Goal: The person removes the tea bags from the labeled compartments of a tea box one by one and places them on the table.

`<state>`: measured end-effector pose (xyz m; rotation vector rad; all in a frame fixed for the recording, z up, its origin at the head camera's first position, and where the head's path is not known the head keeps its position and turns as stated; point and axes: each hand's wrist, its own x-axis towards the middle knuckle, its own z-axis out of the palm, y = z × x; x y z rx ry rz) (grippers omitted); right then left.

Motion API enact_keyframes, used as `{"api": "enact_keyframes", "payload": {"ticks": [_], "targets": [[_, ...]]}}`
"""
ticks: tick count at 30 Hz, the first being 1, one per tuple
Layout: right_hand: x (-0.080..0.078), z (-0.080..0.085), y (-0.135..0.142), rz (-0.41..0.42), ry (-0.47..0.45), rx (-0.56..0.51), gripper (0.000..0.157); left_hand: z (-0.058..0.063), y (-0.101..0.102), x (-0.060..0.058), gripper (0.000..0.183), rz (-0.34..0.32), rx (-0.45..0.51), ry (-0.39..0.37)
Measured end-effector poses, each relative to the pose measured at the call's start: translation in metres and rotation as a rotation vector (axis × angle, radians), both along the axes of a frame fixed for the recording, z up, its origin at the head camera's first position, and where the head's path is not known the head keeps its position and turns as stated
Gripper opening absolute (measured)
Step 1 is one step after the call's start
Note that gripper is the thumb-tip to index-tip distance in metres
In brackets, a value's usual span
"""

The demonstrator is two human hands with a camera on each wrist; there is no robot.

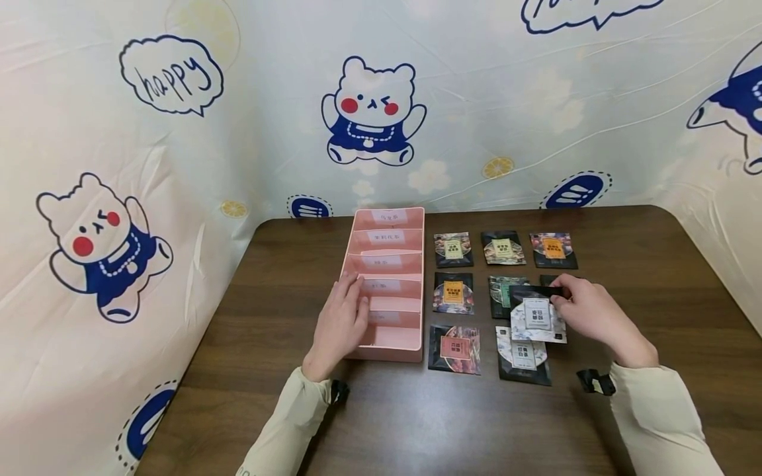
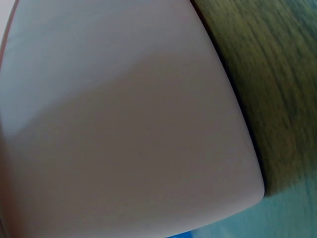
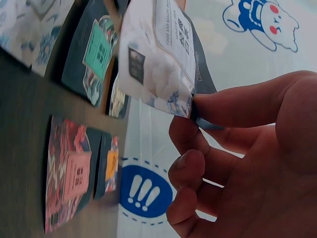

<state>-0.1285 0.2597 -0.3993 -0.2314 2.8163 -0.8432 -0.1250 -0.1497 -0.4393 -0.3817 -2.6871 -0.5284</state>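
Observation:
My left hand [image 1: 339, 324] rests over the left wall of a pink compartment box [image 1: 423, 284], its fingers lying relaxed on the rim. In the left wrist view, the box's outer side [image 2: 129, 139] fills most of the picture. My right hand [image 1: 595, 317] pinches a black-and-white tea sachet [image 1: 538, 316] by its dark end between thumb and index finger. That tea sachet [image 3: 158, 59] is held tilted above the table. Below it lie a similar white-labelled sachet [image 1: 522, 360] and a teal-labelled sachet [image 1: 499, 291], both partly covered. A red-labelled sachet [image 3: 74, 173] is mostly hidden in the head view.
More sachets lie in rows right of the box: a red-labelled one [image 1: 455, 349], two orange-labelled ones [image 1: 454, 293] and two green-labelled ones [image 1: 452, 249]. Paper labels [image 1: 387, 237] mark the box compartments. Behind the brown table [image 1: 417, 423] hangs a printed curtain [image 1: 476, 99].

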Motion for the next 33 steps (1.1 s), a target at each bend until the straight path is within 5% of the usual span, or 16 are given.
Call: {"api": "enact_keyframes", "payload": {"ticks": [33], "targets": [[0.012, -0.015, 0.067, 0.021, -0.095, 0.086, 0.029, -0.002, -0.001, -0.002, 0.040, -0.006, -0.002, 0.008]]}}
